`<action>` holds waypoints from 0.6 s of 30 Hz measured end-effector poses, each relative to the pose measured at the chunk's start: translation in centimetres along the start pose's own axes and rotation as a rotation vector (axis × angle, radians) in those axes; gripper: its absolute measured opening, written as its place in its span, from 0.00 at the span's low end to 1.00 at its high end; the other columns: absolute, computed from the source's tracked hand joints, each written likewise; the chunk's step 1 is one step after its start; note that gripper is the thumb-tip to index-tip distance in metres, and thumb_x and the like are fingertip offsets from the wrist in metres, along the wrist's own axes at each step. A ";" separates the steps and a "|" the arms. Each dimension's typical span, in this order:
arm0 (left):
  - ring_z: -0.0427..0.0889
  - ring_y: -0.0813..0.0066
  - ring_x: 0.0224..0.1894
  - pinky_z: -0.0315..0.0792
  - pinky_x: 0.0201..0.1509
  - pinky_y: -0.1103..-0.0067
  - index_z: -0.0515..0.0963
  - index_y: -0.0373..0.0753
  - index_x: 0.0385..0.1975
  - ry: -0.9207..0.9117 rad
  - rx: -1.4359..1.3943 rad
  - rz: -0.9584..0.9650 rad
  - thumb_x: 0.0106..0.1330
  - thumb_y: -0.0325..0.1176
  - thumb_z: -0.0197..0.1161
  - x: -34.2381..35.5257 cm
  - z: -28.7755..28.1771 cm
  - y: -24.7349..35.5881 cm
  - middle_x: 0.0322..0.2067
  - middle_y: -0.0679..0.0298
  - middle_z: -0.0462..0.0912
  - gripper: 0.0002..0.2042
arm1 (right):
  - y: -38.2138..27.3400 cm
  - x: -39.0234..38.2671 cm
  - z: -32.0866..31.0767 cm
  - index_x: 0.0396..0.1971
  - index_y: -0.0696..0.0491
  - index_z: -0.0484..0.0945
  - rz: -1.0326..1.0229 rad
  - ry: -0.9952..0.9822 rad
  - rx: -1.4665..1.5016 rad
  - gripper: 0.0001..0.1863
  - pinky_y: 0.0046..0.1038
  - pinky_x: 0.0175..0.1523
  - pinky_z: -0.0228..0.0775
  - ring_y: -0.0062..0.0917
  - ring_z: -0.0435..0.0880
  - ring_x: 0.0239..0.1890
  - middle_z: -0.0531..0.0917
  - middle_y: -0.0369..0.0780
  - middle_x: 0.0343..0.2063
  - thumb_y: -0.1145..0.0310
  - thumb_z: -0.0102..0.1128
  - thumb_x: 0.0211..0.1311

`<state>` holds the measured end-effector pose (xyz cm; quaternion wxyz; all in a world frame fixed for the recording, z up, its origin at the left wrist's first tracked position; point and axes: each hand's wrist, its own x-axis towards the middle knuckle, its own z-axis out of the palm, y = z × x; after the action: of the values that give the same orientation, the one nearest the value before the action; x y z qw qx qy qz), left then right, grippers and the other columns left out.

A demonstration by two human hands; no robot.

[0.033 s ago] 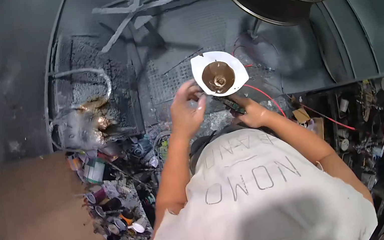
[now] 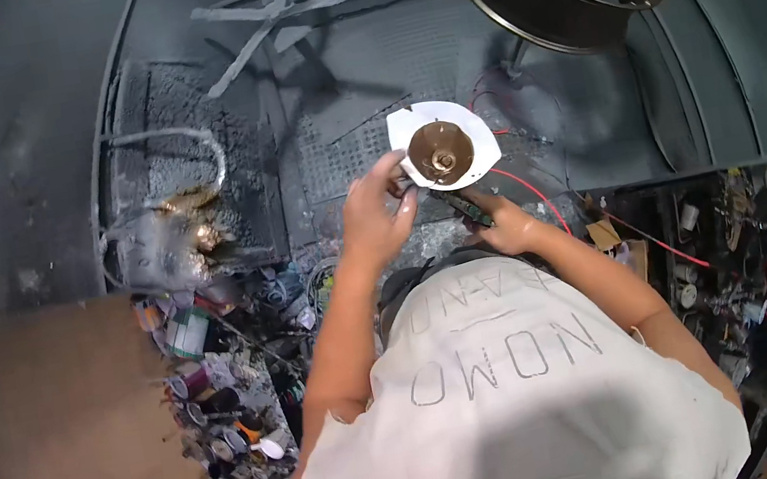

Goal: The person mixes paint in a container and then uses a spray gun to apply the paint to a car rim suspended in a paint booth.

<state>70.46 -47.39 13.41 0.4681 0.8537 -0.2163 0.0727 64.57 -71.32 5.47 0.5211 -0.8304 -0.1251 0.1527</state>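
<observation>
The funnel [image 2: 482, 138], white and wide-rimmed, was located in front of the person's waist, above the dark booth floor [image 2: 345, 160]. Its mouth faced upward. Brown paint [image 2: 436, 139] coated the inner wall, with a lighter ring at the bottom; a few dark specks marked the white rim.

Left hand [image 2: 374, 218]: positioned at the left side of the funnel. Fingers curved, thumb set apart from the forefinger, forefinger tip at the rim. From where I stood, I could not tell whether the fingers gripped the rim or only rested against it.

Right hand [image 2: 506, 227]: positioned below and to the right of the funnel. Fingers closed around a dark tool [image 2: 468, 209], which ran slantwise up toward the funnel's underside. The joint between tool and funnel was hidden by the rim.

Surroundings: a red hose [image 2: 538, 192] curved past the right hand. A bronze-coloured wheel [image 2: 529, 7] was mounted, tilted, on a stand [image 2: 513, 55], beyond the funnel and to the right. A grey cross-shaped frame [image 2: 270, 17] stood beyond the funnel to the left. On the near left, a grey pipe [image 2: 216, 156] bent above bronze-stained metal parts. Used cans and cups [image 2: 214, 407] lay crowded beside the left forearm; a small carton [image 2: 603, 234] was near the right one.
</observation>
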 end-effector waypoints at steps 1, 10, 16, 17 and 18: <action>0.80 0.61 0.32 0.72 0.41 0.71 0.74 0.41 0.51 -0.095 0.104 0.028 0.53 0.22 0.63 1.2 -0.8 0.8 0.32 0.57 0.82 0.23 | 0.2 0.1 -0.1 0.61 0.62 0.65 -0.026 0.001 -0.029 0.32 0.36 0.62 0.66 0.48 0.74 0.58 0.76 0.56 0.54 0.75 0.58 0.53; 0.76 0.77 0.23 0.69 0.28 0.78 0.75 0.35 0.46 0.210 -0.075 -0.447 0.61 0.31 0.62 -2.1 -8.6 -1.8 0.24 0.60 0.81 0.14 | -2.1 3.9 5.7 0.62 0.61 0.64 -0.027 -0.325 0.040 0.32 0.35 0.62 0.64 0.47 0.74 0.58 0.75 0.57 0.54 0.77 0.56 0.53; 0.82 0.63 0.29 0.72 0.34 0.70 0.80 0.33 0.36 0.264 0.073 -0.615 0.59 0.36 0.64 -13.2 -15.8 -7.3 0.26 0.51 0.83 0.12 | -6.6 6.2 15.8 0.63 0.60 0.63 -0.070 -0.589 -0.122 0.33 0.33 0.61 0.65 0.44 0.77 0.56 0.77 0.56 0.52 0.74 0.63 0.58; 0.81 0.60 0.28 0.72 0.34 0.69 0.80 0.33 0.34 0.325 0.173 -0.628 0.58 0.35 0.64 -15.0 -16.8 -8.0 0.25 0.49 0.81 0.11 | -7.2 6.7 17.7 0.63 0.59 0.63 -0.101 -0.642 -0.090 0.33 0.32 0.61 0.65 0.43 0.77 0.56 0.77 0.55 0.52 0.73 0.63 0.58; 0.81 0.60 0.27 0.71 0.33 0.68 0.80 0.33 0.33 0.412 0.107 -0.676 0.58 0.34 0.64 -17.2 -18.0 -8.4 0.24 0.50 0.81 0.10 | -7.8 7.2 19.9 0.63 0.59 0.64 -0.150 -0.679 -0.049 0.32 0.31 0.61 0.65 0.42 0.77 0.57 0.77 0.55 0.53 0.72 0.64 0.58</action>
<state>60.12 -23.33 11.20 0.4543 0.8674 0.1792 0.0957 63.20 -48.83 3.47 0.4393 -0.7331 -0.3557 0.3782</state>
